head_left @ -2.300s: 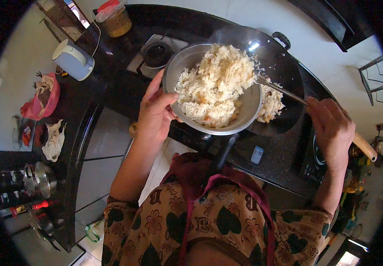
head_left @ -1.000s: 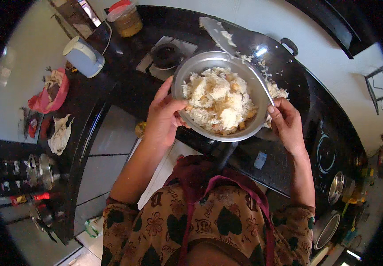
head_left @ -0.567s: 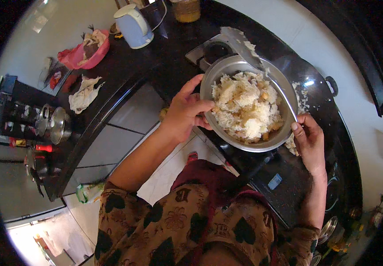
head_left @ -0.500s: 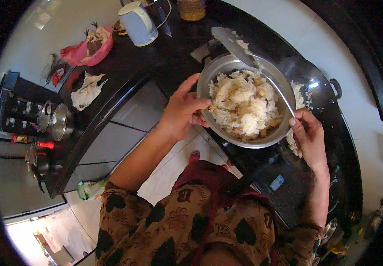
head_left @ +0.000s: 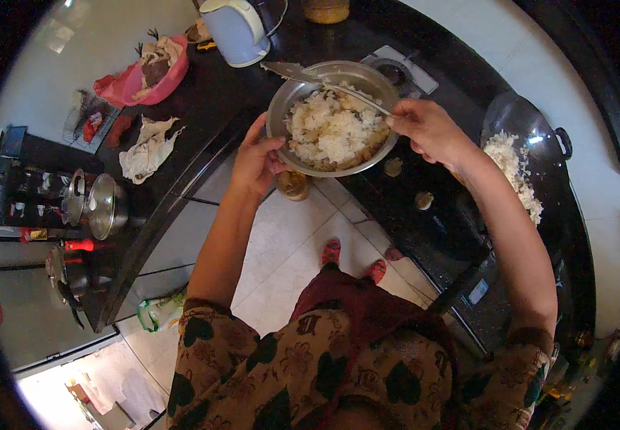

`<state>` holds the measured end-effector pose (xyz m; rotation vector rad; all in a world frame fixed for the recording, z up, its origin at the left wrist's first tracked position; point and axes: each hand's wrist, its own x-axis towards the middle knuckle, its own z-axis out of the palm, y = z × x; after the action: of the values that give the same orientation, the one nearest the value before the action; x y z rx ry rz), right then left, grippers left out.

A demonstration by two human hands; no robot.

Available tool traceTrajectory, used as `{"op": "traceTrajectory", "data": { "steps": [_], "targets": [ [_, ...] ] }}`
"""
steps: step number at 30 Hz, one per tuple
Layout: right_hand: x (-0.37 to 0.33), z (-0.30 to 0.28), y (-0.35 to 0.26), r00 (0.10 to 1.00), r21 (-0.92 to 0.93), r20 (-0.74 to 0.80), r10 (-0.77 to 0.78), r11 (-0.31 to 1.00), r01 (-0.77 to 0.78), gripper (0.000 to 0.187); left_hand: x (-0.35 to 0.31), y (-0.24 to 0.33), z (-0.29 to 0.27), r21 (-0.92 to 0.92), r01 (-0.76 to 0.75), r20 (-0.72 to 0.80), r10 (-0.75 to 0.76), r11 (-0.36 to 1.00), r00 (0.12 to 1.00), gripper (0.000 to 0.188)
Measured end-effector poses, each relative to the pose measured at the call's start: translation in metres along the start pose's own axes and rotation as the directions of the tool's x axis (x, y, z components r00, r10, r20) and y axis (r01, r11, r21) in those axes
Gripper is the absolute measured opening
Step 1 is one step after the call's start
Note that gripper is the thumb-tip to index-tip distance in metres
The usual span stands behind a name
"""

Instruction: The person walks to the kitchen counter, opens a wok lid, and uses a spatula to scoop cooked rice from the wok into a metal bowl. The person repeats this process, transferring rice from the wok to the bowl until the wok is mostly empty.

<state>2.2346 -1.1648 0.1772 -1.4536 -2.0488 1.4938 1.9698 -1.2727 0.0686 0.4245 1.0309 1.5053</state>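
Before me a metal bowl (head_left: 277,115) is held up, filled with white rice (head_left: 335,132) mixed with brownish bits. My left hand (head_left: 256,159) grips the bowl's left side, thumb over the rim and the other fingers beneath. In my right hand (head_left: 428,129) is the handle of a metal spatula (head_left: 356,95), which lies across the far part of the bowl. Its wide blade sticks out past the far left rim, with some rice clinging to it. A dark wok (head_left: 507,115) stands to the right, with more rice (head_left: 514,172) inside.
Past the bowl is a stove burner (head_left: 396,68). A light blue kettle (head_left: 237,36), a pink basin (head_left: 173,79) with food, and a pale cloth (head_left: 148,147) sit on the curved black counter. Lidded pots (head_left: 105,204) stand far left. An amber jar (head_left: 293,186) shows below the bowl.
Both hands have carried the bowl and spatula leftward, away from the wok. The spatula now lies flatter across the bowl, its blade pointing left. My view has shifted slightly.
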Motion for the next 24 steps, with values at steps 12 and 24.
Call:
{"op": "traceTrajectory", "data": {
  "steps": [12,24],
  "targets": [
    [0.152,0.127,-0.006,0.997,-0.028,0.022,-0.076,0.997,0.076,0.020,0.043,0.024,-0.136,-0.107,-0.118,-0.245,0.088,0.987,0.966,0.061],
    [0.251,0.236,-0.036,0.951,-0.152,0.026,-0.310,0.939,0.310,0.023,0.075,0.055,-0.247,-0.077,-0.278,-0.316,0.242,0.957,0.918,0.054]
  ]
}}
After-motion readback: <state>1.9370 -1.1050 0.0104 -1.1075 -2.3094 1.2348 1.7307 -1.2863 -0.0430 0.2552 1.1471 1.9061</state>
